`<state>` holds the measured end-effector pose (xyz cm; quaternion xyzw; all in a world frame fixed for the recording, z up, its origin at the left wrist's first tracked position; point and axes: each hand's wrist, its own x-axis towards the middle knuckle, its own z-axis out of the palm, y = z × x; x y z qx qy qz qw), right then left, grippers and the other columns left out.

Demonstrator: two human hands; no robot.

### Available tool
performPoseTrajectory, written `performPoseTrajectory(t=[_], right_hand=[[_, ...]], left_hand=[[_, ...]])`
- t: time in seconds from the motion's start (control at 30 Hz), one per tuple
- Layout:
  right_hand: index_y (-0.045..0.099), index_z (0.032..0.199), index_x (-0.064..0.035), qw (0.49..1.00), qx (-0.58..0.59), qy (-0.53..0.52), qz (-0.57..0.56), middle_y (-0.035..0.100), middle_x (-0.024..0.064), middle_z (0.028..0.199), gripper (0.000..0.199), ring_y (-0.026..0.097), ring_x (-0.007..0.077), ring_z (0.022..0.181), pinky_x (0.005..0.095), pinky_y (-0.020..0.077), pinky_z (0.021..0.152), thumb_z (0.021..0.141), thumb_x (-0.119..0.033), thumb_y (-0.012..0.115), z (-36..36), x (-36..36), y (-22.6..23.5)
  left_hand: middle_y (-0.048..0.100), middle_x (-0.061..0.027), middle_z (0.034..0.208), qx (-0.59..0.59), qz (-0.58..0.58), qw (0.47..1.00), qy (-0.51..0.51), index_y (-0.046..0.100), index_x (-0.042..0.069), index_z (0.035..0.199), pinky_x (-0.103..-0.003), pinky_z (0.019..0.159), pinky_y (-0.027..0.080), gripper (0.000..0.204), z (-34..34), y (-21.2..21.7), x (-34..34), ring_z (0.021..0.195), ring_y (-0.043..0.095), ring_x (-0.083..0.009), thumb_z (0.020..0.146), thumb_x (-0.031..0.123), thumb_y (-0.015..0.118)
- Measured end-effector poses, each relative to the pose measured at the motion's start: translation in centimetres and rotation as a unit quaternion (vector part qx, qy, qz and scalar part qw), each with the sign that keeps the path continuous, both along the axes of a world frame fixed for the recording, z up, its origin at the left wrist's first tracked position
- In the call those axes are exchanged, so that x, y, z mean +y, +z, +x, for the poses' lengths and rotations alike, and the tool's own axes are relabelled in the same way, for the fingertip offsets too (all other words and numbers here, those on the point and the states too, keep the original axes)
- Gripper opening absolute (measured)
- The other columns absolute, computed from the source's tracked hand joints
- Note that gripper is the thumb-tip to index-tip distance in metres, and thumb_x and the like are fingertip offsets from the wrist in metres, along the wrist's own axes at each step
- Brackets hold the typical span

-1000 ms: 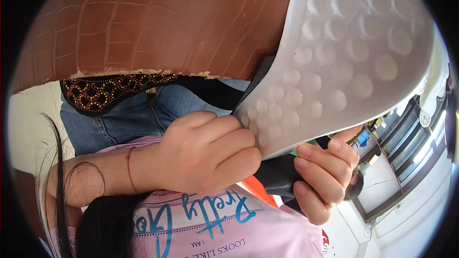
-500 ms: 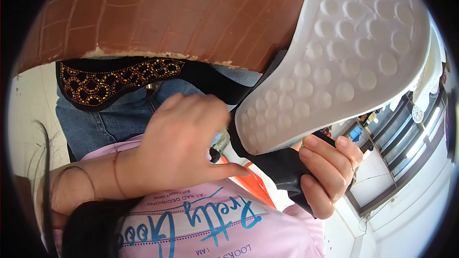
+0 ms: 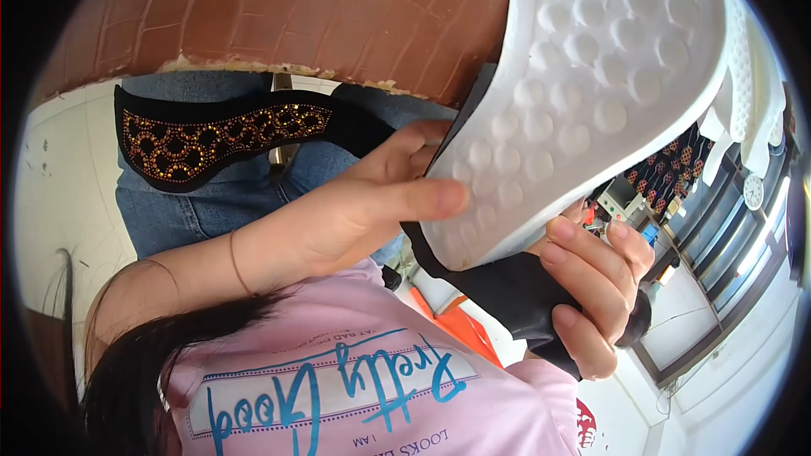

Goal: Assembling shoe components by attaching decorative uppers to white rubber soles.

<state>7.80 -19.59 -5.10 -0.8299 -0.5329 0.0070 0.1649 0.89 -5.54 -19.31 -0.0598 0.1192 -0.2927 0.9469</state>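
A large white shoe sole, its face covered in round bumps, stands tilted in front of me. My left hand grips its narrow end, thumb pressed on the bumps and fingers bent behind. To the left, a black shoe strap set with orange and gold stones stretches over my lap and runs behind my left hand; where it ends is hidden. My right hand has its fingers curled around smooth black material under the sole's lower edge.
A brown crocodile-patterned tabletop with a chipped edge fills the top. More white soles are at the far right, near hanging dark decorated pieces. An orange-and-white item lies below the sole. A round clock hangs by windows.
My left hand has moved right and up from beside the sole and now clasps its narrow end. The sole has shifted slightly left. My right hand keeps its hold on the black material.
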Motion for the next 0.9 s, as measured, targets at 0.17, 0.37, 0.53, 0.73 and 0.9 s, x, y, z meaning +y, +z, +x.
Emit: performPoseTrajectory(t=[0.17,0.37,0.53,0.73,0.9], right_hand=[[0.043,0.097,-0.0149,0.999,0.000,-0.023,0.031,0.068,0.0093,0.085,0.011,0.068,0.0270,0.080,0.0424,0.0453,0.087,0.089,-0.012,0.050,-0.6,-0.1,-0.3],[0.042,0.097,-0.0150,0.999,-0.005,-0.030,0.037,0.068,0.0103,0.084,0.013,0.068,0.0277,0.076,0.0433,0.0447,0.087,0.089,-0.012,0.051,-2.2,-1.0,0.3],[0.044,0.094,-0.0139,0.995,-0.031,-0.008,0.095,0.068,0.0111,0.084,0.012,0.067,0.0275,0.071,0.0410,0.0466,0.083,0.086,-0.009,0.052,-2.9,-2.2,1.3],[0.055,0.080,-0.0104,0.937,0.074,-0.003,0.340,0.068,0.0108,0.078,0.007,0.065,0.0237,0.066,0.0344,0.0502,0.074,0.079,-0.003,0.056,-3.7,-2.4,1.2],[0.062,0.065,-0.0085,0.904,0.075,0.069,0.416,0.067,0.0094,0.072,0.013,0.064,0.0203,0.065,0.0310,0.0518,0.068,0.072,0.002,0.059,-3.7,-2.4,2.6]], left_hand=[[0.053,-0.0166,0.125,-0.001,0.040,0.999,0.000,0.039,-0.004,0.133,-0.033,0.098,0.038,0.059,0.8,1.2,0.7,0.114,0.050,-0.0213,0.085,0.015,0.067],[0.057,-0.0127,0.120,-0.058,0.177,0.982,-0.028,0.041,0.000,0.134,-0.031,0.096,0.040,0.060,-0.3,2.1,1.4,0.108,0.053,-0.0188,0.083,0.011,0.070],[0.060,-0.0122,0.119,-0.079,0.261,0.962,-0.018,0.043,0.003,0.134,-0.034,0.093,0.044,0.066,1.0,6.0,2.8,0.105,0.056,-0.0205,0.074,-0.001,0.070],[0.060,-0.0122,0.120,-0.156,0.325,0.932,0.035,0.045,0.004,0.133,-0.035,0.093,0.044,0.069,1.0,8.2,2.8,0.105,0.056,-0.0212,0.070,-0.004,0.070],[0.059,-0.0120,0.120,-0.265,0.370,0.886,0.091,0.046,0.003,0.132,-0.034,0.093,0.043,0.068,1.9,10.0,3.2,0.105,0.056,-0.0212,0.069,-0.003,0.071]])
